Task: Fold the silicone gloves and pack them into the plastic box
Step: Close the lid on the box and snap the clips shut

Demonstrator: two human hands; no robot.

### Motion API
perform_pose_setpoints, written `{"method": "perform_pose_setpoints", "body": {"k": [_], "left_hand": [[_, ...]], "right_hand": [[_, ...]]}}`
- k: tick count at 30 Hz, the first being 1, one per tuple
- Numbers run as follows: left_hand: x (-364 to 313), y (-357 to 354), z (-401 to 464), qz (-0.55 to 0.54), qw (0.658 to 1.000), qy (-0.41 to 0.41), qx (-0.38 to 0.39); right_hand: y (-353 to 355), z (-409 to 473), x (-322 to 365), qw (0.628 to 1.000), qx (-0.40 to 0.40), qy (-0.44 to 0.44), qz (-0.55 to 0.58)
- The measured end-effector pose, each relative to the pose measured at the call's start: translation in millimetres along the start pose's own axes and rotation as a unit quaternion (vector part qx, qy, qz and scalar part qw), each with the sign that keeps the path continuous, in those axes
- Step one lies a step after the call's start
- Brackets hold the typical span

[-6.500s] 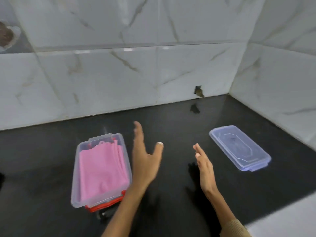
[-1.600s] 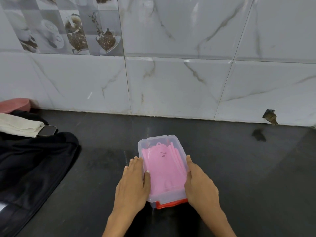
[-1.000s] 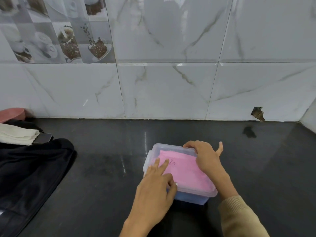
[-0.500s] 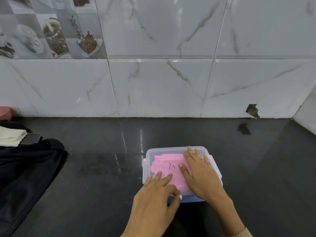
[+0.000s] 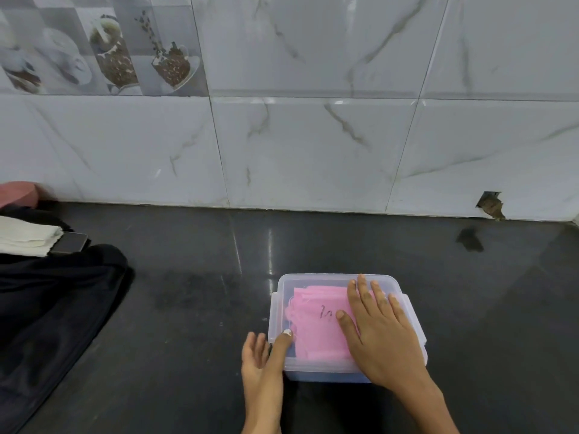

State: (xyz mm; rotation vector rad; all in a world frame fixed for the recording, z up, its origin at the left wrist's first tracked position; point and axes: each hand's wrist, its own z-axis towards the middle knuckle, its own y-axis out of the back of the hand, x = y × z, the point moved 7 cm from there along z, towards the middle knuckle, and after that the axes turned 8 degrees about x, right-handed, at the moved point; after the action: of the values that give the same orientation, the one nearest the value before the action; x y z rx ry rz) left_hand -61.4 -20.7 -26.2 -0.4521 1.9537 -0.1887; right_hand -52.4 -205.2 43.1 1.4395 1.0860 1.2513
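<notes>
The clear plastic box (image 5: 340, 278) stands on the black counter near the front, with its clear lid lying on top. Folded pink silicone gloves (image 5: 316, 314) show through the lid, with a dark mark on the top one. My right hand (image 5: 382, 336) lies flat on the right half of the lid, fingers spread and pointing away from me. My left hand (image 5: 263, 364) rests against the box's left side. Its thumb presses on the lid's front-left edge and its fingers lie beside the box on the counter.
A dark cloth (image 5: 47, 308) covers the counter's left side. On it lie a folded white towel (image 5: 25, 239) and a phone (image 5: 70, 242); a pink object (image 5: 15, 192) sits by the wall. The tiled wall has a broken hole (image 5: 492, 206) at the right.
The box, open at first with its lid lying apart, now has the lid on. In the last half second my left hand slid from the lid's front to the box's left side; my right hand stays flat.
</notes>
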Motion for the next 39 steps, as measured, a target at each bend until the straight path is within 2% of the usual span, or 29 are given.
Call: {"method": "perform_pose_setpoints", "body": {"k": [3, 10, 17, 20, 24, 30, 39], "left_hand": [[11.5, -6.1, 2.9, -0.026, 0.997, 0.058, 0.050], [4.7, -10.5, 5.0, -0.024, 0.989, 0.055, 0.136], [-2.6, -10.2, 2.0, -0.073, 0.991, 0.033, 0.111], [-11.8, -5.3, 0.9, -0.069, 0.995, -0.016, 0.073], [-21.1, -2.5, 2.6, -0.012, 0.995, -0.080, 0.059], [-23.8, -12.1, 5.1, 0.015, 0.987, -0.120, 0.102], [-29.5, -18.2, 2.5, 0.028, 0.983, -0.122, 0.138]], "right_hand": [[0.5, -0.9, 0.1, 1.000, 0.000, -0.001, 0.000], [1.5, -1.0, 1.0, 1.000, -0.003, -0.001, -0.002], [2.3, -2.7, 1.2, 1.000, -0.001, 0.000, -0.005], [2.6, -2.0, 1.5, 1.000, -0.002, 0.000, -0.007], [2.3, -1.8, 1.9, 1.000, -0.002, 0.001, -0.004], [2.3, -1.8, 1.4, 1.000, 0.000, 0.001, 0.004], [2.2, -1.2, 1.4, 1.000, 0.004, 0.000, 0.003]]}}
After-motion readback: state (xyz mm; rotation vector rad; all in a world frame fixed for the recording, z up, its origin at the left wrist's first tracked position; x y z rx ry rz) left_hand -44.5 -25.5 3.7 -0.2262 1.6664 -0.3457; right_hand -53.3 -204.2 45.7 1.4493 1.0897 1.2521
